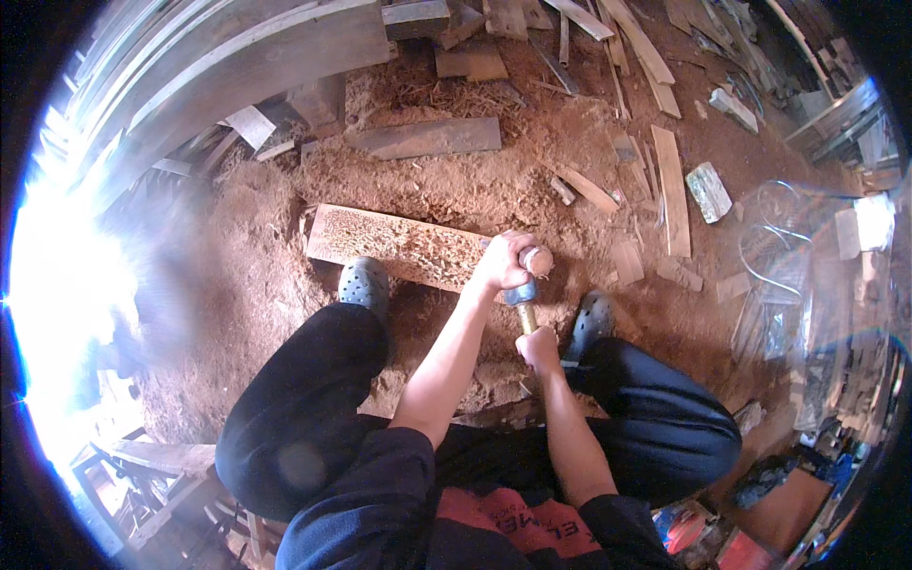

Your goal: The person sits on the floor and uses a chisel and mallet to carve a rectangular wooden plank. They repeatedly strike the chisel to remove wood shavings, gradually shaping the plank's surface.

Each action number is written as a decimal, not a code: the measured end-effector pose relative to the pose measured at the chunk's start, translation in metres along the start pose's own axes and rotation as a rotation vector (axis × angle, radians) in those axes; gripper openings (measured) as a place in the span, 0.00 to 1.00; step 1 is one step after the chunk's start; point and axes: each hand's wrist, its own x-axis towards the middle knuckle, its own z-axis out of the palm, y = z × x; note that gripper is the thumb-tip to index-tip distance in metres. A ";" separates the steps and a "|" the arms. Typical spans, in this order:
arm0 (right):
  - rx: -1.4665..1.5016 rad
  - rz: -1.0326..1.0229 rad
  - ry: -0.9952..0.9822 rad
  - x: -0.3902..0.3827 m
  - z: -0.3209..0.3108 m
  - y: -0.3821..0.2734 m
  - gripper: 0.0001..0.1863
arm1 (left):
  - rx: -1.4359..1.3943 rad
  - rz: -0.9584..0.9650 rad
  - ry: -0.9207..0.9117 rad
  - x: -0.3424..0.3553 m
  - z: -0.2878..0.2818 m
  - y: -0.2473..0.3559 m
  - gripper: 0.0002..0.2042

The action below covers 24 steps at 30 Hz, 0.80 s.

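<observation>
A pale wooden plank, its upper face covered with gouged chip marks, lies on the ground between my feet. My left hand is closed around a chisel with a thick round wooden handle at the plank's right end. The chisel's blade is mostly hidden by my fingers. Just below that handle is the blue-grey head of a hammer. Its short wooden shaft runs down into my right hand, which is wrapped around it. Whether hammer and chisel touch I cannot tell.
My left shoe presses against the plank's near edge; my right shoe stands to the right. Wood shavings cover the ground. Long boards are stacked at the far left. Offcuts and a whitish block lie on the right.
</observation>
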 end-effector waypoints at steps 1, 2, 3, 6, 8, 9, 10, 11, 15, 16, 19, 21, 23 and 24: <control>0.000 0.004 -0.003 0.000 0.000 -0.002 0.10 | 0.008 0.012 0.000 0.002 -0.001 -0.002 0.18; -0.002 0.012 -0.001 0.000 0.000 0.000 0.10 | 0.010 0.026 -0.002 0.005 -0.001 -0.001 0.18; -0.005 0.017 0.002 0.001 0.000 0.003 0.10 | 0.013 0.040 -0.004 0.008 -0.001 -0.001 0.18; -0.011 0.020 0.005 0.001 0.000 0.004 0.10 | -0.014 0.067 0.018 0.012 -0.003 -0.002 0.17; -0.002 0.013 0.000 0.001 -0.001 0.003 0.10 | -0.002 0.045 0.060 0.011 -0.004 -0.007 0.17; 0.005 0.012 -0.006 0.000 -0.001 0.001 0.10 | 0.005 0.034 0.083 0.010 -0.004 -0.010 0.17; 0.014 0.011 -0.013 0.000 -0.001 0.000 0.10 | 0.016 0.010 0.064 0.008 -0.004 -0.013 0.16; 0.022 0.022 -0.018 -0.001 -0.002 0.000 0.10 | 0.022 -0.013 0.041 0.006 -0.003 -0.011 0.16; 0.044 0.033 -0.013 -0.002 -0.005 -0.002 0.10 | 0.007 -0.023 -0.011 0.006 0.000 -0.008 0.15; 0.043 0.059 -0.047 -0.002 -0.006 -0.003 0.10 | 0.015 -0.031 -0.010 0.006 0.001 -0.008 0.15; 0.057 0.090 -0.105 -0.004 -0.012 -0.008 0.14 | 0.035 -0.062 0.003 0.006 0.005 -0.010 0.15; 0.158 0.080 -0.105 -0.004 -0.019 -0.007 0.11 | 0.035 -0.086 0.023 0.009 0.007 -0.010 0.15; 0.407 0.116 -0.175 -0.012 -0.034 -0.019 0.06 | 0.011 -0.064 0.070 0.010 0.005 -0.016 0.15; 0.565 0.145 -0.235 -0.025 -0.048 -0.035 0.05 | 0.005 -0.060 0.097 0.009 0.002 -0.020 0.15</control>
